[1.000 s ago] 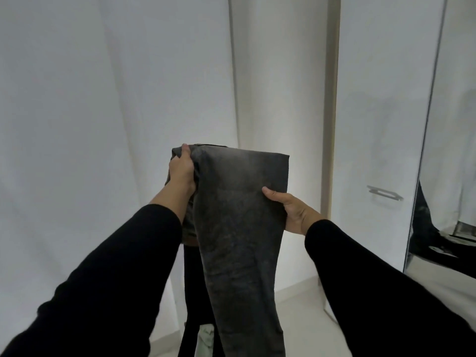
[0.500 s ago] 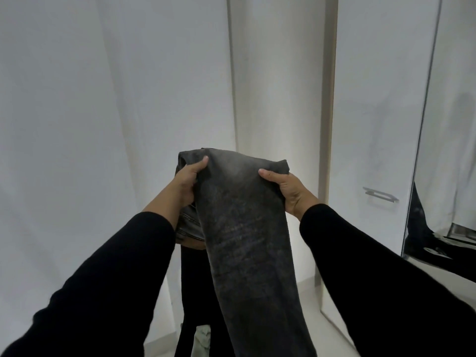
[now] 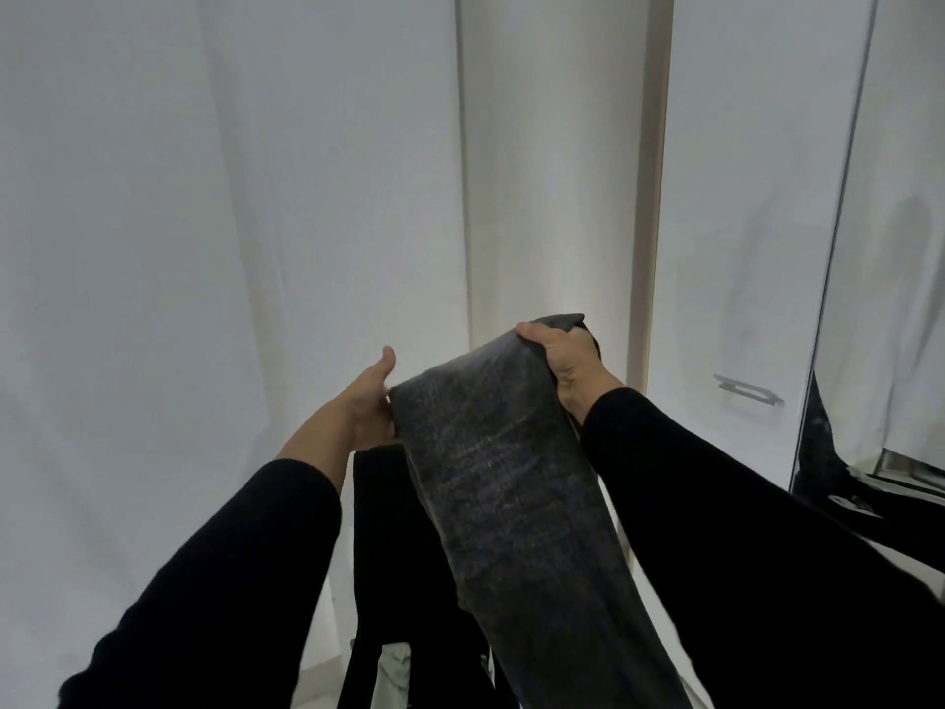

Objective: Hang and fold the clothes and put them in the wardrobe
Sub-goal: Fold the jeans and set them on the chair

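Observation:
A pair of dark grey washed jeans point(image 3: 506, 483) hangs from my hands in front of me, its folded top edge tilted up to the right. My right hand point(image 3: 565, 363) grips the upper right corner, thumb over the cloth and fingers curled behind. At the lower left edge of the fold is my left hand point(image 3: 370, 399), thumb raised and free of the cloth; its fingers are hidden behind the fabric. A black part of the garment point(image 3: 388, 555) hangs below my left wrist. Both arms wear black sleeves.
White wardrobe doors point(image 3: 741, 248) with a metal handle point(image 3: 749, 390) stand to the right, and a mirrored door point(image 3: 890, 350) lies at the far right. White wall panels point(image 3: 204, 248) fill the left. A pale green item point(image 3: 394, 667) lies low on the floor.
My right hand has moved up and to the right, lifting its corner of the jeans. My left hand has dropped lower and its thumb has come off the cloth.

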The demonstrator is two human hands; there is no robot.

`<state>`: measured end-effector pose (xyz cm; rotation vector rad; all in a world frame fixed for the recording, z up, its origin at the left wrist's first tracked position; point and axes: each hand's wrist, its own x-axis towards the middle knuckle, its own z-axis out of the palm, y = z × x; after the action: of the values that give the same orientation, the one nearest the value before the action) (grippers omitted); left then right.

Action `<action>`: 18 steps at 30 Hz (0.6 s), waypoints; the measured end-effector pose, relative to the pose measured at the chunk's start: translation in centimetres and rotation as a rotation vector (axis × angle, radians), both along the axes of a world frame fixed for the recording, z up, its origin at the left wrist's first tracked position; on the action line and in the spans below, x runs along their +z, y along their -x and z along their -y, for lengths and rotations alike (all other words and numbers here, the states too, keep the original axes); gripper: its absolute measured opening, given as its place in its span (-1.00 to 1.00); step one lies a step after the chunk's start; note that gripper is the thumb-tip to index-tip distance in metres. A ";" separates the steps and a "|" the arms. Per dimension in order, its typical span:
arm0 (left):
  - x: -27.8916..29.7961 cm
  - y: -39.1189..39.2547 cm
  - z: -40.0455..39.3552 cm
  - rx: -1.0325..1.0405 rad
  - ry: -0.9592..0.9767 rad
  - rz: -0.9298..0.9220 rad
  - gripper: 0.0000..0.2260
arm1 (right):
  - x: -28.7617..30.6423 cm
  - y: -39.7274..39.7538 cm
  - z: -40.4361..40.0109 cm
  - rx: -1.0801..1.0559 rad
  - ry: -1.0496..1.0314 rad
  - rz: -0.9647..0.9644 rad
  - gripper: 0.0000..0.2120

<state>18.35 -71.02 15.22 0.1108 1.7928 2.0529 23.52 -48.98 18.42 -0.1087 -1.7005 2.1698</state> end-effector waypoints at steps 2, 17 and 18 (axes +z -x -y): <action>-1.3 0.2 0.3 -0.079 0.048 0.061 -0.10 | -0.6 0.1 0.2 -0.023 0.019 0.022 -0.74; -0.1 -0.1 -7.6 0.251 -0.107 -0.253 -0.63 | -2.5 -1.0 -4.5 0.179 0.133 0.096 -0.51; 0.4 0.1 -8.0 0.260 -0.091 -0.265 -0.62 | -3.2 -0.9 -4.8 0.186 0.130 0.099 -0.46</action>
<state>18.26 -63.07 15.64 0.1935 1.9562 2.3992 24.43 -44.18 15.20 -0.0976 -1.6804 2.4499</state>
